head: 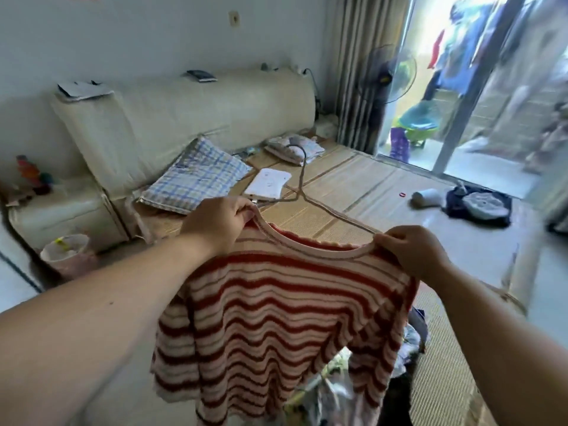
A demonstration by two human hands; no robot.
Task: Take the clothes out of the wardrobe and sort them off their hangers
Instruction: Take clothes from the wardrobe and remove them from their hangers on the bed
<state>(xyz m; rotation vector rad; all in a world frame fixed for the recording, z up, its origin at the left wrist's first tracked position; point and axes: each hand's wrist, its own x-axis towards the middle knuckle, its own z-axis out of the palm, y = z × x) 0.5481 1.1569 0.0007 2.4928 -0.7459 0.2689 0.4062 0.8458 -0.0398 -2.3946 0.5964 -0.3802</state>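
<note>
A red and cream striped knit top [276, 309] hangs in front of me on a thin hanger [302, 179], whose hook rises above the neckline. My left hand [218, 226] pinches the collar at the left shoulder. At the right shoulder my right hand [412, 250] pinches the collar where the hanger arm enters the top. The hanger's left arm is hidden behind my left hand. A heap of other clothes [408, 348] shows below and behind the top, on the bed.
A bed with a woven mat [368, 179] lies ahead, with a checked pillow [196, 176], a white pad [267, 182] and dark clothes [479, 204]. A padded headboard [184, 109] and a bin [67, 253] stand left. A fan [390, 75] stands by the glass door [461, 87].
</note>
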